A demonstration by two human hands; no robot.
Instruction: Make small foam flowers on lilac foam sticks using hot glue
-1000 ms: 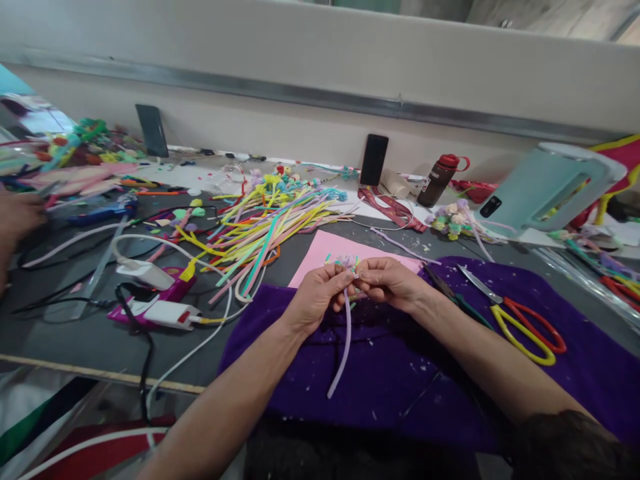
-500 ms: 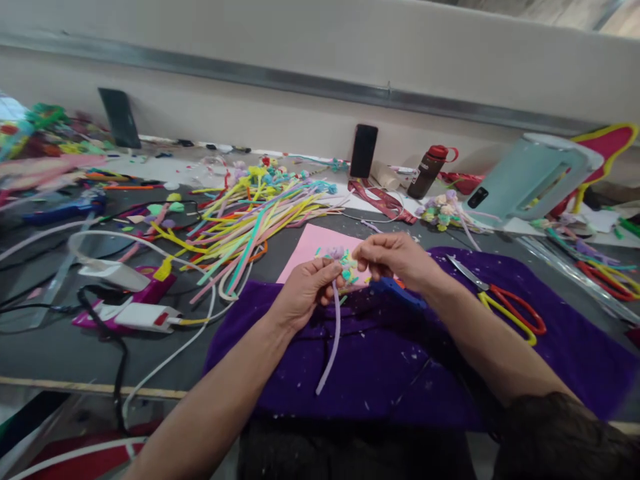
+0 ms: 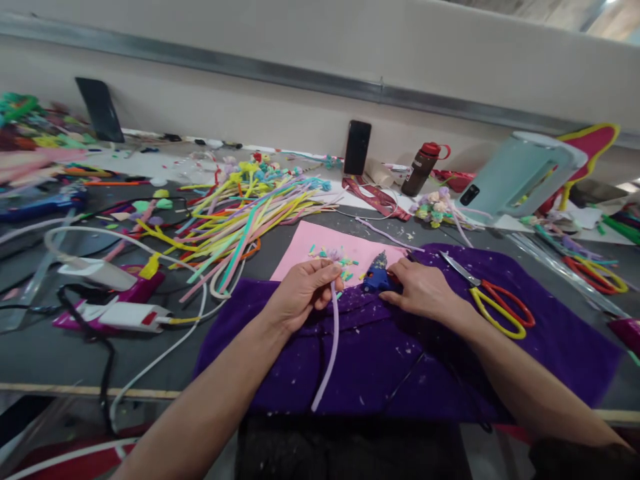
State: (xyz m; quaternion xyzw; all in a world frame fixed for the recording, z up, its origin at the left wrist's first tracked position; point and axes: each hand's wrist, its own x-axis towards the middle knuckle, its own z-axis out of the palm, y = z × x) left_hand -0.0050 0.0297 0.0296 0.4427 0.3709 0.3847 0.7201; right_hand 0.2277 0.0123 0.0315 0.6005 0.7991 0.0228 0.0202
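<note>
My left hand (image 3: 310,290) pinches a lilac pipe-cleaner flower (image 3: 335,333). Its fuzzy stem hangs down over the purple cloth (image 3: 280,383), and its small curled head shows just above my fingertips. My right hand (image 3: 423,288) lies low on the cloth, fingers curled round the back of a blue hot glue gun (image 3: 376,279). The gun's dark, crusted nozzle points away from me over a pink sheet (image 3: 295,247). Short green and yellow pipe-cleaner clippings (image 3: 353,265) lie scattered on that sheet. My right palm hides the gun's handle.
Scissors (image 3: 483,289) with red and yellow handles lie right of my right hand. A pile of coloured pipe cleaners (image 3: 250,220) spreads at left, near a power strip (image 3: 115,310) with cables. Behind stand a phone (image 3: 357,148), a brown bottle (image 3: 421,170) and a pale-blue jug (image 3: 520,175).
My right hand has left the flower head and moved down and right onto the glue gun. My left hand still holds the flower in nearly the same spot. The view has shifted slightly.
</note>
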